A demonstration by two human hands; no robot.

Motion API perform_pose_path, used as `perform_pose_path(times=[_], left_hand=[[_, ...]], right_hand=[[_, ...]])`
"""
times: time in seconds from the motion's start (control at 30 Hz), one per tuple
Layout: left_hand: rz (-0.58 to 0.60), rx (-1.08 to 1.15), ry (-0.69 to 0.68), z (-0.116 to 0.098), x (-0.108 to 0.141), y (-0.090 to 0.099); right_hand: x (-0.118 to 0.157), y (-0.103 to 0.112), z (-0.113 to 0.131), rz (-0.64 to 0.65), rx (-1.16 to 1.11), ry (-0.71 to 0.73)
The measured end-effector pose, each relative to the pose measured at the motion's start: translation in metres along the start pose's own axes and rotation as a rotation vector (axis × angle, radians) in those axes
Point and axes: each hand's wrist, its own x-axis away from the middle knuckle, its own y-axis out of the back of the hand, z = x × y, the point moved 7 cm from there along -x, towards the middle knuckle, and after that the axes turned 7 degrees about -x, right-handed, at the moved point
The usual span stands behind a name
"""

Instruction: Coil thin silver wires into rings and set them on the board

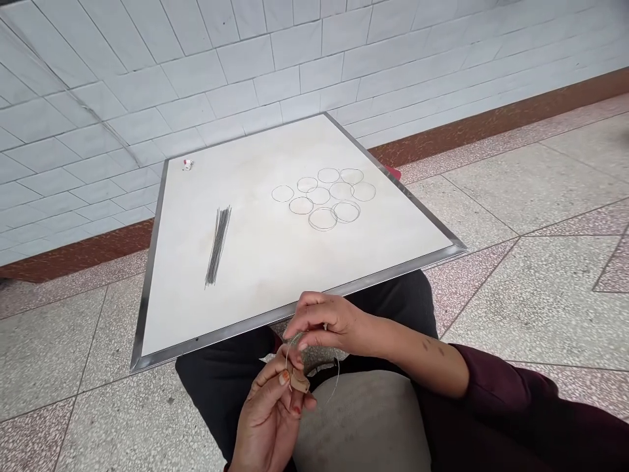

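Observation:
A thin wire (pixel 337 377), bent into a curve, runs between my two hands just past the table's near edge. My left hand (pixel 275 400) is closed round part of it, with a small brown piece (pixel 299 381), perhaps tape or cloth, at the fingers. Above it, my right hand (pixel 322 322) has its thumb and fingers bent together at the wire's upper part; the exact contact is too small to make out. On the white table (pixel 255 275), several thin wire rings (pixel 318 195) lie partly overlapping at the right. A bundle of straight dark wires (pixel 219 248) rests at the left.
A small white and red object (pixel 187 164) sits at the table's far left corner. The table's metal rim (pixel 236 331) passes just beyond my hands. Behind the table stands a tiled wall (pixel 246 65). Something red (pixel 394 172) shows beyond the right edge.

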Motion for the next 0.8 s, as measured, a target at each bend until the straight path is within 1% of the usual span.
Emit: perform_pose_path(times=[0.1,0.17,0.3,0.43,0.53,0.6,0.7,0.8], left_hand=[[-0.112,0.052,-0.006,-0.003,0.001,0.004],[-0.155,0.08,-0.005,-0.003,0.002,0.005],[-0.18,0.117,-0.041,-0.003,0.004,0.006],[-0.18,0.146,-0.06,-0.001,0.004,0.009],[-0.173,0.154,-0.059,0.001,0.002,0.01],[-0.194,0.177,-0.067,0.0,0.002,0.013],[-0.242,0.237,-0.123,-0.003,0.002,0.018],[-0.264,0.293,-0.188,-0.005,0.0,0.023]], right_hand=[[-0.001,0.002,0.0,-0.07,0.008,-0.064],[0.0,0.001,0.001,-0.108,0.022,-0.087],[0.001,-0.001,0.0,-0.142,0.078,-0.029],[0.002,0.0,-0.004,-0.154,0.044,-0.003],[0.002,-0.001,-0.006,-0.162,-0.082,-0.026],[0.002,-0.003,-0.008,-0.16,-0.233,-0.087],[0.003,-0.01,-0.013,-0.155,-0.469,-0.192],[0.006,-0.02,-0.017,-0.109,-0.668,-0.258]])
